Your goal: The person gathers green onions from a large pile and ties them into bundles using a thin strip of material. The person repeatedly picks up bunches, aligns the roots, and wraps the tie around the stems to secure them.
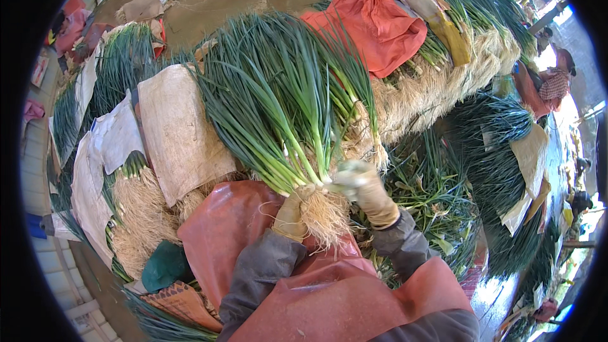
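A bunch of green onions, with long green leaves and pale hairy roots, lies over the lap on a red plastic apron. My left hand, in a tan glove, is closed round the bunch just above the roots. To its right, my right hand, also gloved, is blurred beside the white stem bases; whether its fingers hold a stem cannot be made out. More green onions lie just beyond, their roots towards me.
Stacked green onions with a red plastic sheet stand at the upper right. Woven sacks cover bundles on the left. Loose leaves and trimmings are heaped right of my right hand. A person is at the far right.
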`<state>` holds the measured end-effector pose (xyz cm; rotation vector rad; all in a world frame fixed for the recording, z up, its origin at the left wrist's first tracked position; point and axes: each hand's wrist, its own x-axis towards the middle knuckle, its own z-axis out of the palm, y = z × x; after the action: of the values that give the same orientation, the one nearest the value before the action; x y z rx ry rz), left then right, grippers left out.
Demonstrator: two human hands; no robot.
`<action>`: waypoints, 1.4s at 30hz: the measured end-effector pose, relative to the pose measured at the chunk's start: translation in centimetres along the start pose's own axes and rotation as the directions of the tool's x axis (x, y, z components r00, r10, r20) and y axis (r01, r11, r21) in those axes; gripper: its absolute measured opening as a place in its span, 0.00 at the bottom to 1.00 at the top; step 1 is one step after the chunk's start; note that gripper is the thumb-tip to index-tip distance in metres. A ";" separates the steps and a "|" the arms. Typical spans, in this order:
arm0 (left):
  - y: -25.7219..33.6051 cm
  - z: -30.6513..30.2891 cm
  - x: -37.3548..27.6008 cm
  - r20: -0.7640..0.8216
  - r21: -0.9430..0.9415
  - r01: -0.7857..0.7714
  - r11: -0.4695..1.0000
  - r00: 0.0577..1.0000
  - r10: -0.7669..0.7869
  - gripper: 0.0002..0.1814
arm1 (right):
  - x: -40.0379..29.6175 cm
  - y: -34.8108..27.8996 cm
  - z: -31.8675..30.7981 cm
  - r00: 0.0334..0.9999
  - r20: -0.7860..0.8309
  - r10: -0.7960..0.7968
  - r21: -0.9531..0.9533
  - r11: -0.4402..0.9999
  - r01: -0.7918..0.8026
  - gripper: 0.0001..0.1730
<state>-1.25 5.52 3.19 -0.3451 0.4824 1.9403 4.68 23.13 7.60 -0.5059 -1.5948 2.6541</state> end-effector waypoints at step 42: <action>0.4 -2.1 -2.8 0.036 -0.282 0.105 0.954 0.994 -0.099 0.31 | 1.8 3.8 -1.9 0.916 -0.217 -0.338 -0.970 0.183 -0.162 0.31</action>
<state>-0.45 2.14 2.62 -0.5222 0.1670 1.9108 4.09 23.21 3.05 -0.7845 -2.8206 0.8343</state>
